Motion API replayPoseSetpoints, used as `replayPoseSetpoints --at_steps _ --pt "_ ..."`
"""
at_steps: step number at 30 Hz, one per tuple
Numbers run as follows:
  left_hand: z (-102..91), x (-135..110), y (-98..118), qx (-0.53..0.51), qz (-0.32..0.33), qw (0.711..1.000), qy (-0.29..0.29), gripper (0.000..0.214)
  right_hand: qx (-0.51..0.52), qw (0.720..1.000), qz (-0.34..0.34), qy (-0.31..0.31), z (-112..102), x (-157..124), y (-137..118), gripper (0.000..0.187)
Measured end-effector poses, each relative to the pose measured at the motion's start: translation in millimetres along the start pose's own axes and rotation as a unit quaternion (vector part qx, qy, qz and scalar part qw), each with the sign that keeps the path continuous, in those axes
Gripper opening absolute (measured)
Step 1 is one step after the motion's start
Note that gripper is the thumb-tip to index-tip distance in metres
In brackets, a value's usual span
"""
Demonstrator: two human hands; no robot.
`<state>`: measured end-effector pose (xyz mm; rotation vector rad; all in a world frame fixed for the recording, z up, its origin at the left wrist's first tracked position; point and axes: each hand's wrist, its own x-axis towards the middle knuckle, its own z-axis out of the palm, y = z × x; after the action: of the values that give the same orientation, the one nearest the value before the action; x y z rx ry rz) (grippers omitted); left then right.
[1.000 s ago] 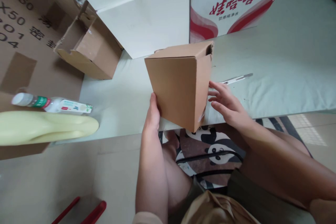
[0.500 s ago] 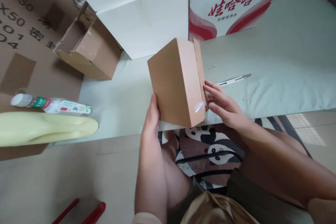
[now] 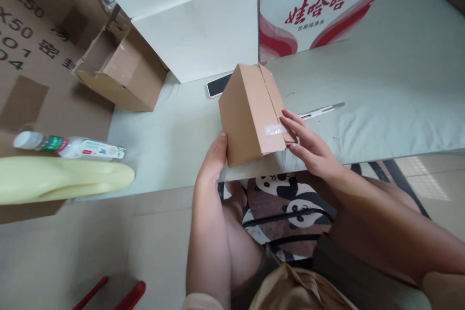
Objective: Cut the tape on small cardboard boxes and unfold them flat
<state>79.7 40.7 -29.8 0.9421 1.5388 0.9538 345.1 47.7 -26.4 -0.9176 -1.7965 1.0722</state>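
Note:
A small brown cardboard box (image 3: pixel 250 111) is tilted above the near edge of the pale green table (image 3: pixel 381 82). Its closed flap seam faces up and to the right, with a short strip of clear tape (image 3: pixel 275 130) at the near end. My left hand (image 3: pixel 213 161) grips the box's lower left corner, thumb against the side. My right hand (image 3: pixel 308 144) holds the right side, with its fingers lying along the flaps beside the tape.
A phone (image 3: pixel 218 85) lies just behind the box and a slim knife (image 3: pixel 321 110) to its right. Behind stand an open brown box (image 3: pixel 119 70), white boxes (image 3: pixel 203 34) and a red-and-white carton (image 3: pixel 319 9). A bottle (image 3: pixel 69 145) and a yellow object (image 3: pixel 61 184) lie left.
The box has been turned over in both hands, so its flap seam and tape now face up. It has dropped lower, which uncovers the phone behind it.

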Motion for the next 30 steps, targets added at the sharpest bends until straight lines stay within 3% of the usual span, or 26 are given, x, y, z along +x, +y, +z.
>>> replayPoseSetpoints --at_steps 5,8,10,12,14,16,19,24,27,30 --pt "-1.2 3.9 -6.0 0.037 -0.003 0.996 -0.076 0.049 -0.011 1.0 -0.015 0.02 -2.9 1.1 -5.3 0.05" --pt "0.0 9.7 -9.3 0.057 0.046 0.997 -0.01 0.054 -0.031 0.999 -0.026 0.027 -2.5 1.1 -5.3 0.049" --pt "2.9 8.9 -7.9 0.031 0.134 0.988 0.075 0.065 -0.045 0.997 -0.052 0.023 -0.7 1.6 -5.5 0.049" --pt "7.6 3.4 -2.7 -0.027 0.275 0.951 0.142 0.058 -0.064 0.995 -0.081 0.009 1.9 3.0 -6.7 0.049" --pt "13.2 -3.9 4.5 -0.066 0.409 0.897 0.153 0.041 -0.085 0.991 -0.101 -0.018 5.1 5.3 -8.9 0.05" --pt "18.4 -9.0 10.3 -0.03 0.471 0.873 0.123 0.033 -0.102 0.986 -0.125 -0.038 8.5 8.1 -11.0 0.051" --pt "23.1 -8.1 11.8 0.05 0.463 0.879 0.102 0.033 -0.114 0.98 -0.16 -0.034 12.4 11.0 -11.7 0.053" --pt "22.2 2.2 4.2 0.076 0.44 0.885 0.132 0.039 -0.046 0.986 -0.152 -0.045 8.8 6.8 -3.9 0.053" --pt "20.4 5.6 0.9 0.062 0.454 0.877 0.146 0.037 0.034 0.997 -0.063 -0.029 -0.4 4.7 4.4 0.057" --pt "19.9 6.8 -0.9 0.042 0.463 0.873 0.146 0.035 -0.031 0.998 0.052 0.029 -14.3 9.5 14.9 0.053"
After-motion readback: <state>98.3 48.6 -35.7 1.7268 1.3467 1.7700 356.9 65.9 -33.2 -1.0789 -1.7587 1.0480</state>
